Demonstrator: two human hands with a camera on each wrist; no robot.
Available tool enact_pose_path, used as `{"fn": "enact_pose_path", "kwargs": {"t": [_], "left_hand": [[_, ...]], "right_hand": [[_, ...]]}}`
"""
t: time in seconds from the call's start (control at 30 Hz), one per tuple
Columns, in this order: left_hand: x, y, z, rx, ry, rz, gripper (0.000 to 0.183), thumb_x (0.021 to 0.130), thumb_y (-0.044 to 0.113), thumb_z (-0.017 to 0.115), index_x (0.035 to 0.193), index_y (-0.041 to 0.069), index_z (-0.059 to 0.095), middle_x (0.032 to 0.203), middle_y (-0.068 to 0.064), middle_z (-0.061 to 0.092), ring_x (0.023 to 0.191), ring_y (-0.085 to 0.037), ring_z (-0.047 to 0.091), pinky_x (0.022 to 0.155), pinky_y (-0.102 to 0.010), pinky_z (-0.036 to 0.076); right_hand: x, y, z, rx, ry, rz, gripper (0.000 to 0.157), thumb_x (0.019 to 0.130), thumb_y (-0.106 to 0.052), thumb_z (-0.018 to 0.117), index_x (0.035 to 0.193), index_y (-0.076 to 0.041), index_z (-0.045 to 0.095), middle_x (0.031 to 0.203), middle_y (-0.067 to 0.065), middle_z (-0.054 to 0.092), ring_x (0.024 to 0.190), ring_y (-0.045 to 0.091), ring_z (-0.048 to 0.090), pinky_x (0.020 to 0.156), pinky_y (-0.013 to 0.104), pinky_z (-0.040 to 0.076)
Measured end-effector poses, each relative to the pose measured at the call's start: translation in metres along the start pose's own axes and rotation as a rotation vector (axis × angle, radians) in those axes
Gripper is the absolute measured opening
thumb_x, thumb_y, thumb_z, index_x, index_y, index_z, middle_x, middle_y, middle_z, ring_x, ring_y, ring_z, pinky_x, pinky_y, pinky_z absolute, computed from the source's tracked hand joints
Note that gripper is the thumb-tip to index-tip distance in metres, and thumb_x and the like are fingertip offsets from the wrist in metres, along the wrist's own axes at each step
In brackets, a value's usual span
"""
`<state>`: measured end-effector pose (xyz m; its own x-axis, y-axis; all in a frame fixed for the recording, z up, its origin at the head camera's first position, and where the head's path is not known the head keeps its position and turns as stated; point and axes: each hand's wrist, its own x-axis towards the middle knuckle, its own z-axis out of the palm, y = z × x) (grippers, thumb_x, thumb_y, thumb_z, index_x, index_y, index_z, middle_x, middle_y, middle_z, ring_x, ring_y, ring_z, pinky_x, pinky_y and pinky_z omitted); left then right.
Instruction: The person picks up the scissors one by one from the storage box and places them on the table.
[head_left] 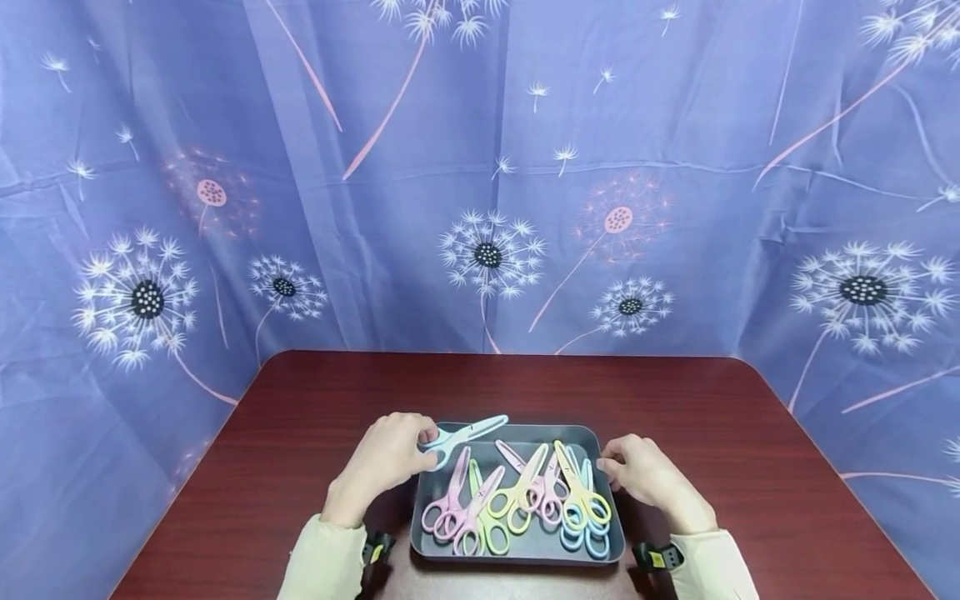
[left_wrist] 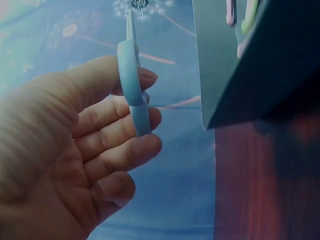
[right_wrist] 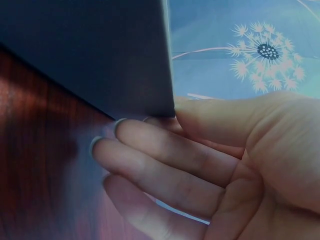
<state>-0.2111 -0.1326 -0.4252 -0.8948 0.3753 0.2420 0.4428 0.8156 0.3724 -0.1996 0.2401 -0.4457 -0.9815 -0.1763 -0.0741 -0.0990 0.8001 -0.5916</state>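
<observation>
One light-blue pair of scissors (head_left: pixel 465 434) is held by its handles over the far left corner of a grey tray (head_left: pixel 517 560), its blades angled across the tray's far rim. The pair is pinched between the thumb and fingers of the left hand (head_left: pixel 386 454), whose other fingers are loosely bent. The tray's right wall is gripped by the right hand (head_left: pixel 645 475), with no scissors held there. Pink pairs (head_left: pixel 456 483), a green pair (head_left: pixel 476 477), yellow pairs (head_left: pixel 567 467) and blue pairs (head_left: pixel 588 477) are spread inside the tray, handles toward its near side, some overlapped. Only the one pair appears to be in hand, the rest being untouched in the tray; whether it is being taken out or put in cannot be told. No pair is seen laid down outside the tray, so either an early or a closing stage is judged possible.
</observation>
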Motion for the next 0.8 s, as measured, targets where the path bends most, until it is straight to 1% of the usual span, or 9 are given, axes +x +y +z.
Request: {"fn": "enact_pose_path", "kwargs": {"t": [0.1,0.2,0.33,0.43,0.63,0.8], "left_hand": [[0.006,-0.011,-0.001,-0.039,0.025,-0.033,0.013,0.074,0.020,0.077,0.083,0.020,0.069,0.074,0.012,0.061,0.065,-0.006,0.054,0.062,-0.031,0.045],[0.009,-0.020,-0.003,-0.088,0.040,-0.082,0.011,0.075,0.018,0.077,0.082,0.019,0.068,0.073,0.011,0.061,0.063,-0.008,0.052,0.062,-0.032,0.044],[0.012,-0.029,-0.005,-0.171,0.035,-0.150,0.010,0.077,0.017,0.076,0.081,0.020,0.067,0.073,0.011,0.061,0.062,-0.010,0.053,0.061,-0.033,0.044],[0.013,-0.035,-0.005,-0.203,0.040,-0.181,0.011,0.078,0.017,0.077,0.081,0.020,0.066,0.072,0.010,0.062,0.062,-0.011,0.054,0.060,-0.033,0.044],[0.023,-0.047,-0.001,-0.185,0.079,-0.208,0.012,0.078,0.022,0.077,0.084,0.018,0.067,0.074,0.008,0.063,0.063,-0.010,0.056,0.060,-0.034,0.044],[0.026,-0.063,-0.003,-0.160,0.117,-0.265,0.014,0.078,0.023,0.076,0.087,0.015,0.069,0.077,0.004,0.065,0.065,-0.014,0.057,0.056,-0.035,0.044]], "right_hand": [[0.000,0.000,0.001,0.008,-0.003,-0.001,0.013,0.089,-0.005,0.066,0.076,-0.008,0.066,0.064,0.002,0.060,0.059,0.018,0.062,0.057,0.033,0.048],[-0.001,0.000,0.002,0.013,-0.001,-0.006,0.013,0.089,-0.005,0.067,0.076,-0.008,0.066,0.064,0.001,0.060,0.058,0.017,0.062,0.057,0.033,0.048],[-0.001,0.002,0.002,0.009,-0.002,-0.023,0.014,0.089,-0.005,0.067,0.075,-0.009,0.066,0.062,0.000,0.059,0.057,0.017,0.061,0.056,0.032,0.047],[-0.001,0.003,0.003,0.002,-0.007,-0.027,0.014,0.089,-0.006,0.067,0.075,-0.010,0.066,0.063,-0.001,0.059,0.058,0.016,0.061,0.056,0.033,0.046],[-0.001,0.004,0.000,-0.023,0.017,-0.041,0.015,0.088,-0.007,0.067,0.074,-0.011,0.066,0.061,-0.002,0.058,0.056,0.016,0.060,0.055,0.032,0.045],[0.000,0.005,0.001,-0.019,0.019,-0.050,0.014,0.088,-0.006,0.067,0.075,-0.010,0.066,0.062,-0.002,0.058,0.056,0.015,0.060,0.055,0.032,0.045]]}}
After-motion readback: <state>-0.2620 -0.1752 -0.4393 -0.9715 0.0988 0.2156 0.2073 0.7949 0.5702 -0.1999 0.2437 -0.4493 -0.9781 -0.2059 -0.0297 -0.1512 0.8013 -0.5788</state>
